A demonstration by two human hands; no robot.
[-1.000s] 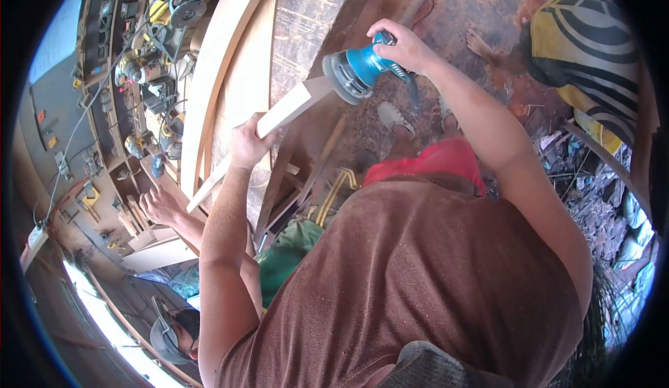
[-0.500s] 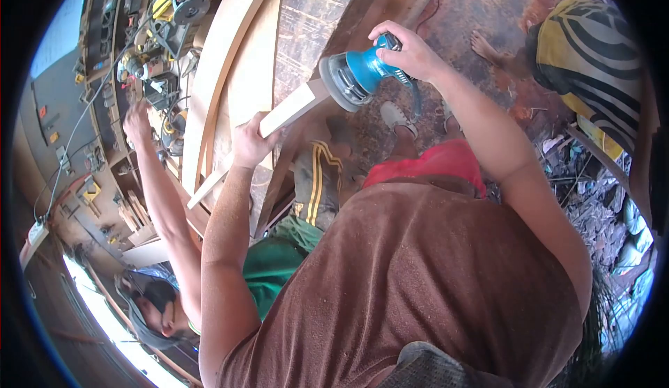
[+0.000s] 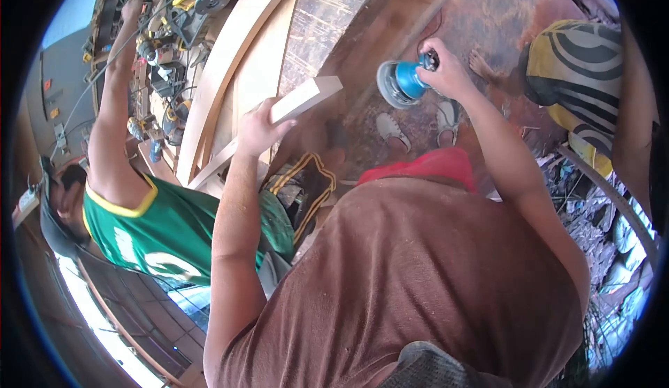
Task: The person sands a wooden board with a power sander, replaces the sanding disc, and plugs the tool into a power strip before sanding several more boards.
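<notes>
My left hand [image 3: 259,129] is wrapped around a pale wooden bar [image 3: 301,100], whose squared end sticks out past the table edge. The bar's other end runs down and left behind my wrist. In my right hand [image 3: 446,74] is a blue orbital sander [image 3: 410,80], gripped by its top. The sander's round pad faces left, toward the bar's end, with a gap between them. Below the sander is the floor.
A curved wooden piece [image 3: 230,60] and a flat board [image 3: 268,67] lie on the worn workbench [image 3: 320,12]. Drills and cords crowd the bench's left side. A co-worker in a green jersey [image 3: 153,224] reaches toward the shelves; another person's patterned shorts [image 3: 575,74] show at right.
The sander has moved right, away from the bar's end, in my right hand. My left hand still holds the bar. The co-worker on the left has leaned and reached farther up.
</notes>
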